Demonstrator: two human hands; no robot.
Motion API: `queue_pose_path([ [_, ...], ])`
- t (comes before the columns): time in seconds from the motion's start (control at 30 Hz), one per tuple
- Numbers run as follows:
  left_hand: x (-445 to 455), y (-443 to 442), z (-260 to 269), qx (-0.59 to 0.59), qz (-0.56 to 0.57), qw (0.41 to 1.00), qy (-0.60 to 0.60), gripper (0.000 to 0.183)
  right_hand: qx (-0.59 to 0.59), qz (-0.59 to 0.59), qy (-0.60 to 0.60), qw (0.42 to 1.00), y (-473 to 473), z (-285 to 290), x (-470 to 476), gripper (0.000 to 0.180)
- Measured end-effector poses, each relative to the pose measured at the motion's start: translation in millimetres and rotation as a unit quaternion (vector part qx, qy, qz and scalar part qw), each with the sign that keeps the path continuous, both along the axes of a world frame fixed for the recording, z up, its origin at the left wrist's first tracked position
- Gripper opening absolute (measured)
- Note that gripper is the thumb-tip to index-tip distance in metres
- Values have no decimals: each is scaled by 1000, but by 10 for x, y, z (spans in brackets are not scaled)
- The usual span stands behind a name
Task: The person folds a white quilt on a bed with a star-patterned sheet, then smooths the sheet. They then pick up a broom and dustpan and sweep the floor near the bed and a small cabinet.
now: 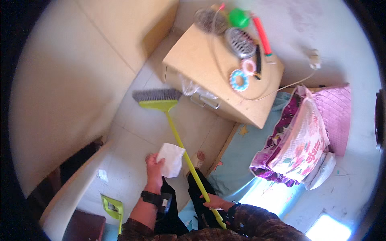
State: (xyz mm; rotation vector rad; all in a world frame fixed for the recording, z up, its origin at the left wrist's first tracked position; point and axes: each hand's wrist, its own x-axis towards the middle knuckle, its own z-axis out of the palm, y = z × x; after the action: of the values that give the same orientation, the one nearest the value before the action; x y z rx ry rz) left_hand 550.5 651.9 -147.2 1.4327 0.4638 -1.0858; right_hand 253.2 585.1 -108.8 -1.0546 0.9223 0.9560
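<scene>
In my left hand is a white sheet, perhaps paper or tissue, pinched near its left edge and held beside the broom handle. My right hand grips the lower part of a yellow-green broom handle, close to my body. The handle slants away up and left to the broom head, whose grey bristles point away from me over the tiled floor. Whether the bristles touch the floor I cannot tell.
A wooden bedside cabinet stands ahead, with hair bands, a round metal item and a cable on top. To the right is a bed with pillows. A green dustpan is at lower left, near a door.
</scene>
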Motion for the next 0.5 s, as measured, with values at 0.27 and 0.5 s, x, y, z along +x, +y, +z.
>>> queue_pose_path([
  [0.27, -45, -1070, 776, -127, -88, 987, -43, 44, 19, -105, 12, 994, 40, 504, -292, 69],
  [0.5, 507, -2620, 969, -134, -146, 956, -215, 46, 45, -187, -83, 978, -27, 880, -856, 60],
])
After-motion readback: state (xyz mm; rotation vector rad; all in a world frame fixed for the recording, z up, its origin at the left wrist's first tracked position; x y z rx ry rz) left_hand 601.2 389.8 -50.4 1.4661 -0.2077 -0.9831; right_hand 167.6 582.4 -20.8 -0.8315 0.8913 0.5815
